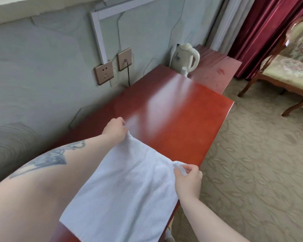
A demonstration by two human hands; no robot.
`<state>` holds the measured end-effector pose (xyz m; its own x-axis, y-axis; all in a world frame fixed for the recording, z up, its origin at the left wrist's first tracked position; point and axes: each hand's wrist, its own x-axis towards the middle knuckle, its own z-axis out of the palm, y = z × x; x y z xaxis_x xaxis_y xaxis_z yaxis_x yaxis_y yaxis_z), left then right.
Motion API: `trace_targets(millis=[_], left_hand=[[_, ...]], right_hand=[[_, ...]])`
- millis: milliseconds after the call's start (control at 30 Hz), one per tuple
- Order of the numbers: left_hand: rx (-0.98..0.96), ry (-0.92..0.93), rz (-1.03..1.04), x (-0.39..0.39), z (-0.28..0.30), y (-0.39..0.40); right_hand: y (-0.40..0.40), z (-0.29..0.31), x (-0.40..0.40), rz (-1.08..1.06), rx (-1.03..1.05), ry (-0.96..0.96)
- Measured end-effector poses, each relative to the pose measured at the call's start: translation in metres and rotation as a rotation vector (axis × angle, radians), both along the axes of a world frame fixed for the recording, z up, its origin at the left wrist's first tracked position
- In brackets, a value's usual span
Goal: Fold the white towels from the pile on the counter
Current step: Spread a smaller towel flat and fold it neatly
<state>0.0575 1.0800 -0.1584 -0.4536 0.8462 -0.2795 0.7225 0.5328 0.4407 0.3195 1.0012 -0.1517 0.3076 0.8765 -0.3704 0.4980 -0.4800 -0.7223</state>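
left hand point(116, 127) pinches towel point(129, 186) far corner | right hand point(188, 179) pinches near-right corner | on counter point(173, 109)

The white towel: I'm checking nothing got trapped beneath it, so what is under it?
The white towel lies on the red wooden counter, each hand pinching a far corner. Only counter shows around it; anything underneath is hidden.

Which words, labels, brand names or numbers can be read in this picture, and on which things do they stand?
None can be read.
The kettle bears a small dark mark, too blurred to read.
The white towel, counter and wall sockets show no writing.
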Motion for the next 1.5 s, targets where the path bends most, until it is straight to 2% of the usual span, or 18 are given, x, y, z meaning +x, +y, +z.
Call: trace_targets(millis=[233,500,733,1133,1300,1400,1500], left_hand=[[-0.162,-0.136,0.117,-0.003,-0.002,0.015],[-0.005,-0.387,0.243,0.003,-0.004,0.017],[0.07,-0.492,0.461,-0.008,-0.003,0.011],[0.063,-0.5,0.675,-0.01,-0.005,0.024],[0.058,-0.508,0.618,-0.013,-0.002,0.032],[0.117,-0.413,0.483,-0.015,-0.002,0.034],[0.143,-0.352,0.426,-0.014,-0.003,0.037]], right_hand=[[0.016,-0.01,0.009,-0.236,-0.037,0.049],[0.022,-0.011,0.009,-0.325,-0.012,0.2],[0.014,-0.022,0.021,-0.386,0.087,0.153],[0.021,-0.028,0.02,-0.533,0.1,0.185],[0.025,-0.028,0.019,-0.578,0.098,0.272],[0.027,-0.023,0.019,-0.611,0.075,0.378],[0.028,-0.025,0.022,-0.615,0.066,0.383]])
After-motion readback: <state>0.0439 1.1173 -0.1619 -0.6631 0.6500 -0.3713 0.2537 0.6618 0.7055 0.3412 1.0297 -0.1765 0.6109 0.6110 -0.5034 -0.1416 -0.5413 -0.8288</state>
